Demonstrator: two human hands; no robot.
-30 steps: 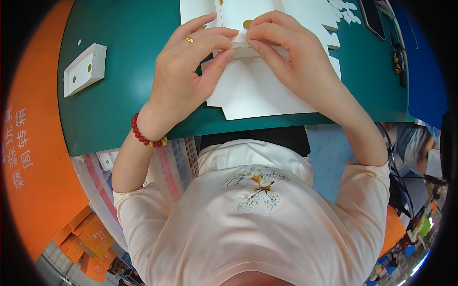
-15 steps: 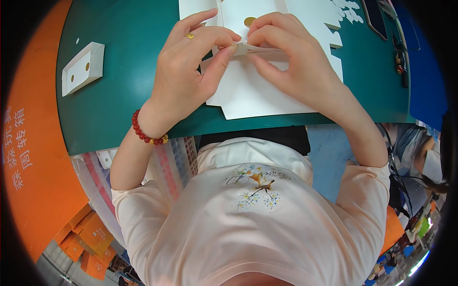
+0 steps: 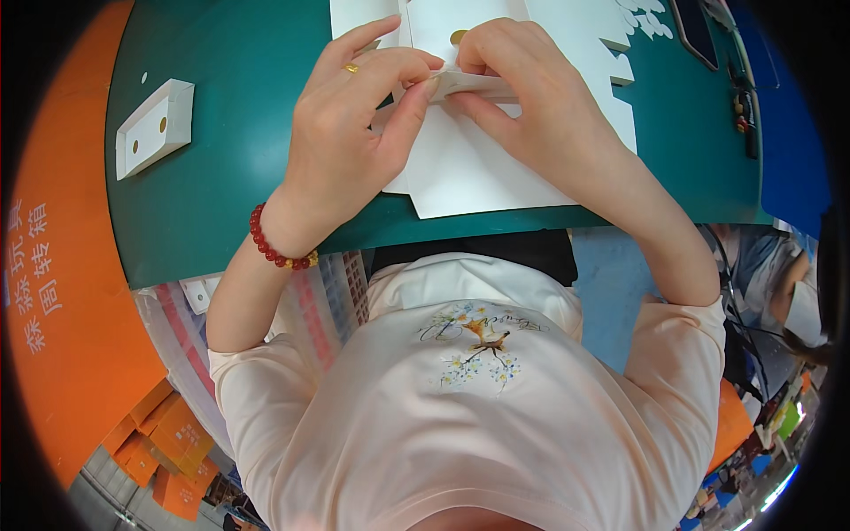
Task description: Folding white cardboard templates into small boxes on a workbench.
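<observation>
Both hands meet over white die-cut card [image 3: 482, 173] lying at the near edge of the green table. Thumb and forefinger of my left hand [image 3: 341, 128] pinch the left end of a narrow raised card flap [image 3: 474, 82]. My right hand [image 3: 553, 111] grips the same flap just beside it, thumb on the near side and curled fingers beyond. A round gold-brown spot [image 3: 459, 37] shows on the white card past the fingers. My fingers cover part of the fold, and whether the flap belongs to the sheet below I cannot tell.
A small white open box [image 3: 155, 131] with two round gold-brown spots sits at the table's left. Cut-out white card pieces [image 3: 646, 18] and a dark phone [image 3: 695, 34] lie at the far right. A large orange panel [image 3: 57, 168] borders the table's left side.
My right hand has shifted slightly left along the flap, toward my left hand. The flap's near face now shows more. My left hand keeps its pinch, almost unmoved.
</observation>
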